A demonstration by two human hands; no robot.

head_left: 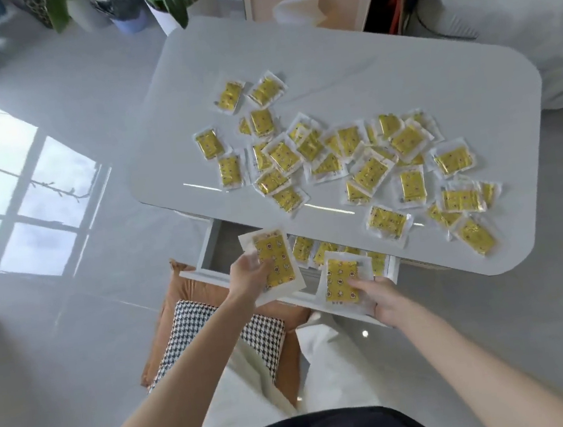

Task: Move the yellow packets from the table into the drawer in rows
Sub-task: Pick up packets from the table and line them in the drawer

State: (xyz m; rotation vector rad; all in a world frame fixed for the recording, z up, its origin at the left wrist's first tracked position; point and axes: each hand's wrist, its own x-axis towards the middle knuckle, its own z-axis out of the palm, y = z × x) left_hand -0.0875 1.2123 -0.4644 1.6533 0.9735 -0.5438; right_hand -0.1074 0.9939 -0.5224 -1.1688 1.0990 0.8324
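Both hands hover over the open drawer (206,250), which juts from the near edge of the desk (397,72), so the place to set things down lies directly below and slightly beyond them. The left hand (249,276) pinches the left-hand packet (275,260) by its left edge. The right hand (384,298) grips the right-hand packet (341,282) from its near right corner, thumb on top. Each held packet has its long axis running near to far, the left one leaning a little. In the drawer a row of packets (302,248) runs left to right along the far side, half tucked under the desk's edge. Four show, and more may be hidden behind the hands. The bare drawer floor is at the left end, just under the left hand, so that hand looks the nearer one for extending the row leftward, while the right hand sits over the drawer's right near corner, fit to start a nearer row. The counts are two packets in the hands and four seen in the drawer. The loose packets (371,172) on the desk number roughly thirty, scattered at all angles. They are thickest in the middle and toward the right, and many overlap, so an exact tally cannot be made.
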